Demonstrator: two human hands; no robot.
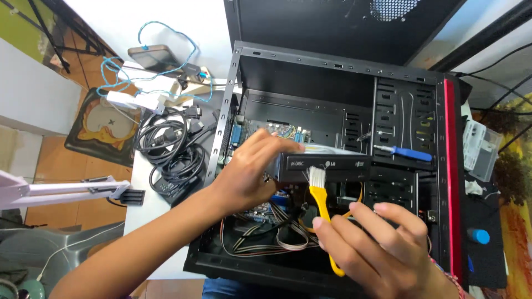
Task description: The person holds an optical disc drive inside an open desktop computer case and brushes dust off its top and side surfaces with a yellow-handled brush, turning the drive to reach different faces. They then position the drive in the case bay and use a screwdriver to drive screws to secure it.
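Observation:
An open black computer case [332, 61] lies on its side with its boards and wiring showing. My left hand [246, 177] grips a black optical drive [324, 166] by its left end and holds it over the case's inside. My right hand [377, 249] holds a yellow brush [320, 202] by its looped handle. The brush's white bristles touch the drive's front face. A blue-handled screwdriver [404, 153] rests on the drive bay cage to the right.
A bundle of black cables [166, 147] lies on the white table left of the case, with white adapters, a blue cord and a phone [152, 55] behind them. A red strip [451, 166] runs down the case front. A white lamp arm [66, 191] reaches in from the left.

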